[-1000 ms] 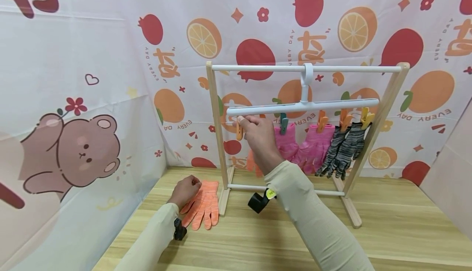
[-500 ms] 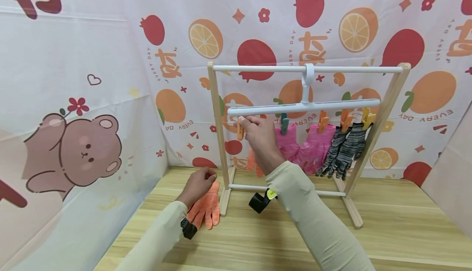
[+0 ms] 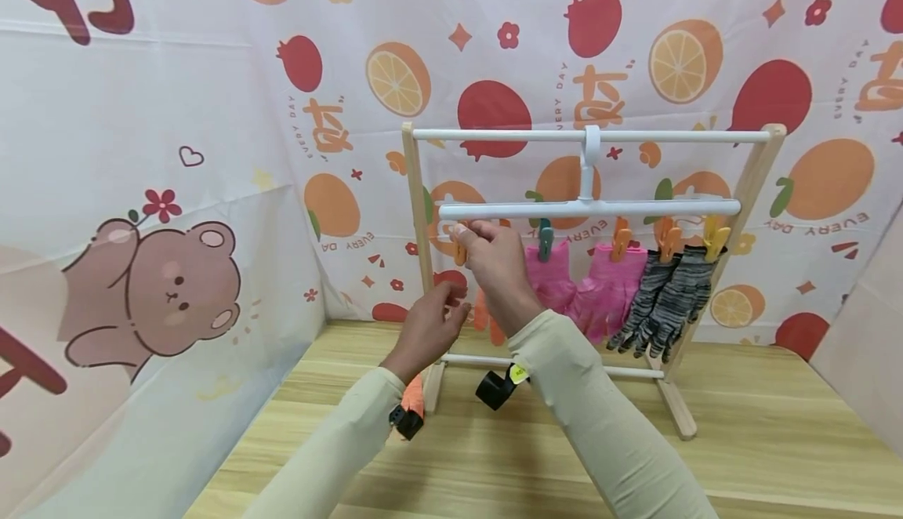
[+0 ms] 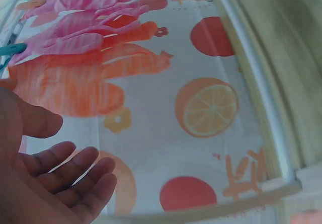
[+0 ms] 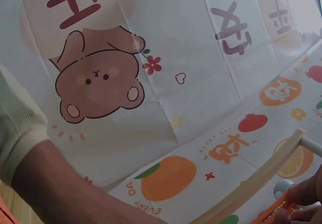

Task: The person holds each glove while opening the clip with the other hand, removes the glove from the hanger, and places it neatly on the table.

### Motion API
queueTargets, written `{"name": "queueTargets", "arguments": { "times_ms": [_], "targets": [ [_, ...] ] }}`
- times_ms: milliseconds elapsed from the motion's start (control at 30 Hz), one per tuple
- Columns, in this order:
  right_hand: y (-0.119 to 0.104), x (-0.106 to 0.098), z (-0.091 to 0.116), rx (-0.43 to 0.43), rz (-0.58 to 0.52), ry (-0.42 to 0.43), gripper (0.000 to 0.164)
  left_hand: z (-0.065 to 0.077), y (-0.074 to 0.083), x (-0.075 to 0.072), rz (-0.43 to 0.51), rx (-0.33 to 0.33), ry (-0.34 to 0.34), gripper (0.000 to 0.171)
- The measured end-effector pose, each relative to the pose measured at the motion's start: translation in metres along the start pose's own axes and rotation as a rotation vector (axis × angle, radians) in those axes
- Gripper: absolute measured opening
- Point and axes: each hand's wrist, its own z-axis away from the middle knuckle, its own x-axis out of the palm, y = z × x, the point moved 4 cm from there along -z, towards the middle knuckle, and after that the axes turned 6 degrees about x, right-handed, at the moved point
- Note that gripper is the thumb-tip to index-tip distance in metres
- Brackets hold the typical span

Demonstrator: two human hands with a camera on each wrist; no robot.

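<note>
My right hand [image 3: 497, 264] pinches an orange clothespin [image 3: 460, 251] under the left end of the white hanger [image 3: 515, 210]. Beneath that hand an orange glove [image 3: 487, 319] hangs, mostly hidden in the head view. The left wrist view shows its orange fabric [image 4: 65, 88] more fully. My left hand [image 3: 430, 327] is raised below the clothespin, its fingers loosely bent and holding nothing. Another orange glove [image 3: 415, 393] lies on the table, largely covered by my left forearm. In the right wrist view, fingertips grip the orange clothespin [image 5: 274, 209].
Pink gloves [image 3: 610, 284] and grey-black gloves [image 3: 673, 295] hang from clothespins farther right. A wooden-legged rack [image 3: 758, 182] with a white top rod carries the hanger. My right wrist's black camera [image 3: 494, 390] sits near the rack's lower bar [image 3: 628, 371].
My left hand has left the orange glove on the table and risen to the right, toward the hanger's left end. The hanger's right end has dropped slightly. My right hand keeps its pinch.
</note>
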Motion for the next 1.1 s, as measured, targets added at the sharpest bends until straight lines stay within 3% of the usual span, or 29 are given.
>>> {"name": "queueTargets", "arguments": {
  "times_ms": [233,400,600,800,1100],
  "targets": [
    [0.000,0.001,0.001,0.026,-0.006,-0.005,0.033,-0.016,0.012,0.012,0.085,-0.006,0.034,0.043],
    [0.000,0.001,0.001,0.037,-0.022,-0.013,0.035,-0.019,0.019,0.014,0.138,-0.008,0.018,0.050],
    [0.001,0.002,0.000,0.016,-0.039,-0.010,0.036,-0.021,0.025,0.013,0.162,0.011,0.034,0.045],
    [-0.003,0.001,0.001,0.008,-0.054,0.008,0.036,-0.025,0.034,0.010,0.180,0.025,0.097,0.033],
    [-0.007,-0.004,0.004,-0.032,-0.041,0.051,0.032,-0.029,0.036,0.007,0.164,0.005,0.161,0.025]
  ]
}}
